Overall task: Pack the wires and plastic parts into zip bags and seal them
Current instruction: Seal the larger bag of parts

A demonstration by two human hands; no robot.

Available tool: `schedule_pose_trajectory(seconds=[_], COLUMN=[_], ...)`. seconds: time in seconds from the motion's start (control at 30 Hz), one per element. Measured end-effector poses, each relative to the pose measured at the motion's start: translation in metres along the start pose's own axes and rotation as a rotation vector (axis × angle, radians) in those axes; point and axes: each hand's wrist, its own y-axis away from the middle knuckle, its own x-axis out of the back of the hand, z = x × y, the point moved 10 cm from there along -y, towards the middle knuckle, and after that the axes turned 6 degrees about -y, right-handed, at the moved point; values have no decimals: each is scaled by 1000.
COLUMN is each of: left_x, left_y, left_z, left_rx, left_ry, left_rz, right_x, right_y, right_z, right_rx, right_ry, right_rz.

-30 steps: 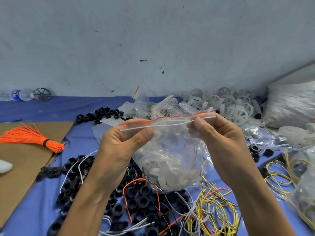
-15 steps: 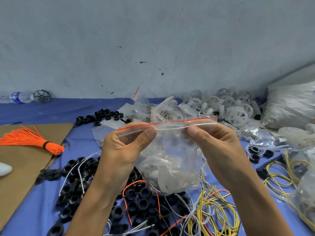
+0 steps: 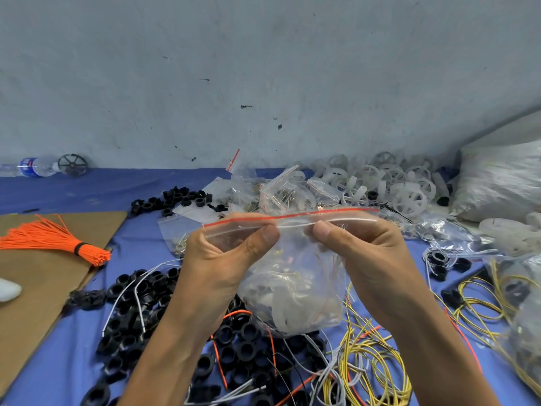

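While yellow wires and black rings lie loose on the blue cloth nearest the camera, 2 hands hold a clear zip bag just above them. The left hand and right hand each pinch its red-edged top strip, thumbs close together near the middle. Inside the bag sit pale plastic parts and thin wires. Behind it lie smaller bags of metal bits, then a heap of white wheels by the wall.

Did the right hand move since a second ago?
Yes. The right hand slid left along the zip bag, away from the white wheels, toward the left hand.
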Motion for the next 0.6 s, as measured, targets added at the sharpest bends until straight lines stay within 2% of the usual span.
schedule_pose_trajectory(seconds=[0.17,0.6], left_x=[-2,-22], left_y=[1,5], left_z=[5,13], left_rx=[-41,-89], left_ry=[-31,-187], left_rz=[5,-116], right_x=[2,4], right_y=[1,0], right_z=[1,2], right_rx=[-14,13], right_ry=[-28,-43], right_rz=[25,36])
